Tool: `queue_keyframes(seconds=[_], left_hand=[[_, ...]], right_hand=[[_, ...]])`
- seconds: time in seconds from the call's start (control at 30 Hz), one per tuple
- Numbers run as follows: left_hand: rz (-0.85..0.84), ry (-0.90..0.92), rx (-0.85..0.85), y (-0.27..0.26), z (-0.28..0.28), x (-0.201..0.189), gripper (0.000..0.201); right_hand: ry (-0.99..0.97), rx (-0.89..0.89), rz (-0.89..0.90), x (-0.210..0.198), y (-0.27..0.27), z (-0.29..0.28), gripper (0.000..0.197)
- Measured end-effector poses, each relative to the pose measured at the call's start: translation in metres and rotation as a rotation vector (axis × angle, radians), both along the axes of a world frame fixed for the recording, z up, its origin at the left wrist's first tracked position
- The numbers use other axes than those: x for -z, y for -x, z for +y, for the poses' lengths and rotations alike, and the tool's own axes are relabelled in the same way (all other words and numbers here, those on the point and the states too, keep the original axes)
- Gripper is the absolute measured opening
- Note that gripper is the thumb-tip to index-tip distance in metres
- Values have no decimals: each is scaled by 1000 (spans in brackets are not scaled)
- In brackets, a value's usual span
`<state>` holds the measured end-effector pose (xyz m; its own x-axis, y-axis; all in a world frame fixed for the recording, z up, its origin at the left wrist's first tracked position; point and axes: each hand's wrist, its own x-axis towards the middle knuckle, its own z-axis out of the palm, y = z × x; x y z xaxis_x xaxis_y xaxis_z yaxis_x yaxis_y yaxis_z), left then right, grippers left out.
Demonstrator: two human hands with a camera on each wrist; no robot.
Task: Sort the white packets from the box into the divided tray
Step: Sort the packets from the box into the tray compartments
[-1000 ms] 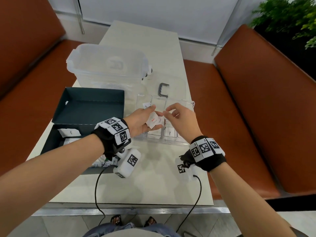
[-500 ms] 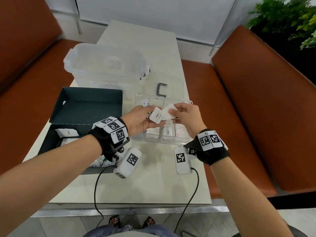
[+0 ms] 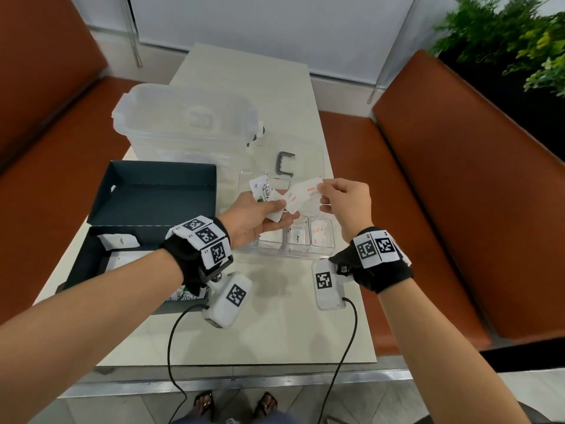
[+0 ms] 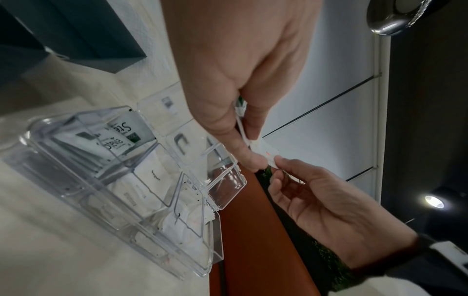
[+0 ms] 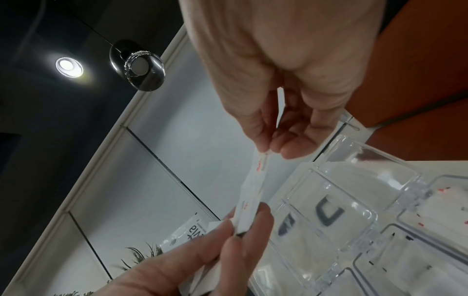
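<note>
Pinching one salt packet point(image 3: 305, 191) between them, both hands point(image 3: 253, 215) hover over the divided tray point(image 3: 287, 252) beside the box point(image 3: 153, 194).

This looks like a café or restaurant booth. Rust-brown upholstered seats point(image 3: 458, 185) flank a narrow, pale stone-look bench point(image 3: 275, 325) on the left and right of the frame, with a leafy green plant point(image 3: 513, 41) at upper right. Round recessed ceiling lights point(image 5: 68, 67) (seen from the wrist views) glow on a dark ceiling. Small white paper condiment sachets point(image 3: 298, 237) printed "Sugar", "Salt" and "Stevia" suit table service.
</note>
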<state>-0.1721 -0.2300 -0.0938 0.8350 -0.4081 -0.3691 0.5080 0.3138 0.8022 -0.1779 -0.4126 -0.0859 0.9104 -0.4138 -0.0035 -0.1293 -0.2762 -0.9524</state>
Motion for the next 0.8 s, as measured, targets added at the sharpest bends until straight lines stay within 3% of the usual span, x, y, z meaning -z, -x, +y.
queue_keyframes(seconds=[0.23,0.47,0.8], left_hand=[[-45,-23,61,11,2,-8,30],[-129,-77,108,22,-1,-10,34],[-248,-214,105,31,-6,-8,24]], right_hand=[[190,-99,-43,-9,15,5,16],[227,-181,-25,-10,25,6,19],[326,-250,23,-23,22,-14,11]])
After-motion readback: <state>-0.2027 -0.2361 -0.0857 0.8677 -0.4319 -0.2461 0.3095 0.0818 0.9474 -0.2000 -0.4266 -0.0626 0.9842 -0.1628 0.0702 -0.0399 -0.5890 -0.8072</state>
